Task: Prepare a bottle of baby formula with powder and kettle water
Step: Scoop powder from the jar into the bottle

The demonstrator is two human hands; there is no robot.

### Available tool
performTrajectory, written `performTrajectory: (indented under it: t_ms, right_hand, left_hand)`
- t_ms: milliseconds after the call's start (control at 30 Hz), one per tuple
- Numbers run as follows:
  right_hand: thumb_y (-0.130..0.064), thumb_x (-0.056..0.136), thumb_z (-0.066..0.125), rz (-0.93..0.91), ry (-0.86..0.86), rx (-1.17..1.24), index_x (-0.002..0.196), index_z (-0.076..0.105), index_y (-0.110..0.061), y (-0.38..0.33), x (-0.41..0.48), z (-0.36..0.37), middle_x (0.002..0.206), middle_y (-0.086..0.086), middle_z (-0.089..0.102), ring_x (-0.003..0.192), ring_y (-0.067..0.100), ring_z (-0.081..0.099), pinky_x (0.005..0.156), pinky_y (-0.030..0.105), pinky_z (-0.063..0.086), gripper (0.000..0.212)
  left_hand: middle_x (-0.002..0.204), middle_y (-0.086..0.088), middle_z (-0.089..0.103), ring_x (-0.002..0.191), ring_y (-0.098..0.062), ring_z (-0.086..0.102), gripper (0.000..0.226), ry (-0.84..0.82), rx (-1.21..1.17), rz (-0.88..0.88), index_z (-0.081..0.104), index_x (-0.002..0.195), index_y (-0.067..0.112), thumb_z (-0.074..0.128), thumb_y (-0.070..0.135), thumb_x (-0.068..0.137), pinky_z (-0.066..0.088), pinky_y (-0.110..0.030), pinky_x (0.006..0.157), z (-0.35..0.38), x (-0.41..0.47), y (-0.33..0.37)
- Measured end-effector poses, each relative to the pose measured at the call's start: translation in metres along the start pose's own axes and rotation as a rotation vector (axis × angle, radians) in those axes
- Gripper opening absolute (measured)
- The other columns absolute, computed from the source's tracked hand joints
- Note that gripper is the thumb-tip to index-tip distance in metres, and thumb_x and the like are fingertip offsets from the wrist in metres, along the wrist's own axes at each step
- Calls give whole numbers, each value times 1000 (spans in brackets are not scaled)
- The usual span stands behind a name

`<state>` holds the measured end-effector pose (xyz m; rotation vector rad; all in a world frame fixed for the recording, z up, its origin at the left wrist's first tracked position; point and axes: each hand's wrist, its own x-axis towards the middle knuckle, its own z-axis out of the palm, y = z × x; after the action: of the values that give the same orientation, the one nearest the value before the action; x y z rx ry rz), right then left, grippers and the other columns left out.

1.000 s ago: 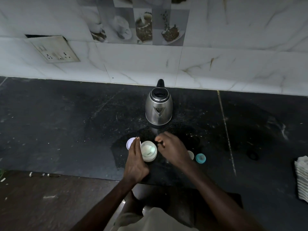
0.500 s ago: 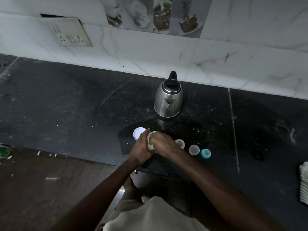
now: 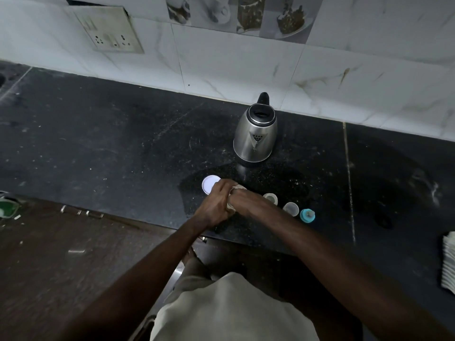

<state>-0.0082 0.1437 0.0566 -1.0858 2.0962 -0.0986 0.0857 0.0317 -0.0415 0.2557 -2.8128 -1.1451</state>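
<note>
Both of my hands close around a small white powder container (image 3: 237, 187) near the front of the black counter (image 3: 110, 143). My left hand (image 3: 216, 205) grips its side and my right hand (image 3: 248, 201) covers its top, so most of it is hidden. Its white round lid (image 3: 208, 184) lies flat just left of my hands. To the right stand a small round open-topped bottle (image 3: 270, 198), a clear cap (image 3: 291, 207) and a teal nipple ring (image 3: 307, 215) in a row. The steel kettle (image 3: 256, 136) stands behind them, lid shut, spout facing me.
A tiled wall with a socket plate (image 3: 108, 30) backs the counter. A stack of folded white cloths (image 3: 449, 262) sits at the right edge. A green object (image 3: 7, 210) lies at the far left below the counter's front edge.
My right hand came onto the powder container, joining the left hand; the container's open white top is now covered. My head moved closer, and the view shifted left.
</note>
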Motion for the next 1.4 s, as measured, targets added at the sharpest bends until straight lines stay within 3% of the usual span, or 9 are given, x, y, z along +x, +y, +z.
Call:
performTrajectory:
  t_ms: [233,500,633,700,800,900,1000,1233,1400]
  right_hand:
    - [-18,112,40,82,-18,57,154,46,-3,25,35,31,160,16,46,149,34,43,99,25,30,45]
    - [-24,108,47,-4,35,16,150,54,-10,57,55,59,155,11,53,143,28,49,70,-2,22,45]
    - [-20,110,47,129,-12,-19,151,50,-5,43,65,61,158,15,48,146,30,44,101,23,35,44]
    - [-19,110,50,106,-104,-206,152,44,-4,25,74,52,162,13,41,151,27,36,122,35,29,46]
    - [-20,109,52,7,-205,-279,152,44,-4,45,97,61,162,11,40,151,25,35,126,36,24,47]
    - [-18,110,48,67,-7,-134,151,47,-2,40,85,62,159,15,45,149,28,41,124,37,30,44]
    - [-13,109,43,-54,193,12,143,56,5,57,64,63,145,24,57,137,39,53,115,44,40,40]
    - [-8,101,51,-67,364,-215,135,56,-8,51,57,75,132,12,63,119,28,64,99,42,53,35]
    - [-3,83,76,-80,619,-363,136,62,1,57,43,82,88,14,75,73,27,76,57,34,60,55]
  left_hand:
    - [136,-17,55,125,-32,54,72,-37,27,66,55,136,-1,88,15,74,49,-45,106,-5,2,2]
    - [137,-21,54,126,-34,54,69,-82,92,134,55,137,-5,85,17,78,49,-47,105,-5,4,0]
    - [135,-22,56,125,-36,55,66,-94,88,158,56,136,-6,82,11,78,48,-47,106,-2,6,4]
    - [135,-22,56,125,-36,55,66,-91,81,153,56,137,-5,80,11,78,48,-47,107,-2,7,4]
    - [136,-22,56,126,-36,55,68,-92,82,140,55,138,-6,80,10,76,46,-47,108,-2,9,2]
    - [135,-21,56,125,-35,55,70,-91,68,130,54,138,-5,82,9,75,47,-46,108,-2,9,1]
    - [134,-19,56,125,-33,55,73,-70,48,103,54,138,-3,84,12,73,47,-42,109,-4,9,-3]
    - [134,-17,56,127,-30,53,73,-69,27,66,54,137,-3,86,10,72,43,-36,112,-6,10,-5]
    - [137,-17,55,131,-31,52,73,-66,58,72,55,136,-3,87,12,73,43,-39,113,-4,11,-4]
